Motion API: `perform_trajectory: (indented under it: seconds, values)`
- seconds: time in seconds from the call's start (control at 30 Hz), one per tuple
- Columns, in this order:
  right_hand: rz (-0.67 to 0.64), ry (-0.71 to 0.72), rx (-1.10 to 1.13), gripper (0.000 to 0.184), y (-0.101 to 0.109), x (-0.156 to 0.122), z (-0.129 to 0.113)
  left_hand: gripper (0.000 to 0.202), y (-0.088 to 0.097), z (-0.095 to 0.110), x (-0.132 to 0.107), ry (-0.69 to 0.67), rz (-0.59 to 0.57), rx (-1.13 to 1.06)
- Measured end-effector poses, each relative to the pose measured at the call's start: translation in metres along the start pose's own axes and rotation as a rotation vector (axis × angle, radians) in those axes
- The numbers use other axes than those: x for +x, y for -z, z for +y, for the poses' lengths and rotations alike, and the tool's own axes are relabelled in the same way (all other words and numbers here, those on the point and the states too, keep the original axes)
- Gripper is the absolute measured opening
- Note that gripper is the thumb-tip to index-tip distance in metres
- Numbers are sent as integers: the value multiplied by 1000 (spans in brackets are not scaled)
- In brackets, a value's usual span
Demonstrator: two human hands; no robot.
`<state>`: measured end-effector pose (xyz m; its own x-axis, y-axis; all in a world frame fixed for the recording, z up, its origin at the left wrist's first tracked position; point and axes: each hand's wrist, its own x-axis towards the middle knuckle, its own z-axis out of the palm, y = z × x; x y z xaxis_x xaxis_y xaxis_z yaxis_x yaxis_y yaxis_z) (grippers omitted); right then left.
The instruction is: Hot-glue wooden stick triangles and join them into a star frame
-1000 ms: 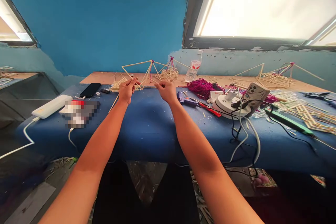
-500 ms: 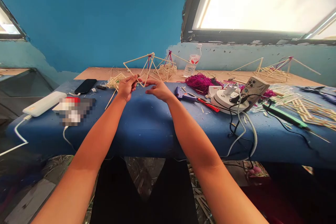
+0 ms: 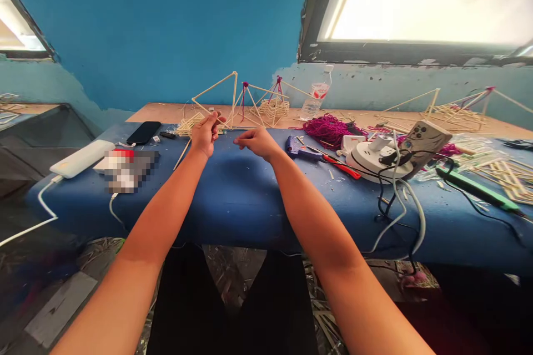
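Head view: my left hand [image 3: 204,136] reaches out at 12 o'clock to the far edge of the blue desk [image 3: 233,194], and its fingers [image 3: 214,121] are pinched shut on a low stick of the frame [image 3: 234,94]. The frame is an open shape of thin pale sticks. It is tilted and rises up and away from my grip, with magenta thread tied at one joint. My right hand [image 3: 259,143] is just beside the left, at 1 o'clock, palm down. Its fingers are drawn together and point toward the frame's bottom stick; I cannot tell whether they grip it or only touch it.

A black phone [image 3: 144,132] lies flat at 10 o'clock, and nearer me at 9 o'clock is a white power bank [image 3: 81,158] with a cable running off the edge. At 2 o'clock a glue gun [image 3: 297,148] lies near my right hand, with a heap of magenta yarn [image 3: 328,128] behind it and a bottle [image 3: 317,99] beyond that. A round white socket hub [image 3: 372,158] sits at 3 o'clock, with cables trailing from it over the desk's front.
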<state>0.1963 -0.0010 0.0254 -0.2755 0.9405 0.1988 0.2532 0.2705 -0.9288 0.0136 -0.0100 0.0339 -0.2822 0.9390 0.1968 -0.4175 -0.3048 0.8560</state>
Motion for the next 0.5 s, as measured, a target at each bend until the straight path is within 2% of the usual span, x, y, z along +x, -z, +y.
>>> perform_trajectory:
  seconds: [0.13, 0.23, 0.3, 0.37, 0.43, 0.5]
  values:
    - [237, -71, 23, 20, 13, 8, 9, 23, 6, 0, 5, -42, 105, -2]
    - [394, -81, 51, 30, 22, 13, 13, 22, 8, 0, 7, -47, 138, 11]
    - [434, -61, 69, 38, 22, 14, 12, 21, 7, 0, 7, -34, 129, -7]
    - [385, -8, 97, 33, 16, 13, 11, 21, 6, 0, 6, -2, 93, -26]
    - [236, 62, 148, 18, 4, 10, 9, 22, 3, 1, 4, 46, 42, -36]
    - [70, 104, 201, 48, -10, 6, 8, 22, 1, 2, 2, 99, 1, -62]
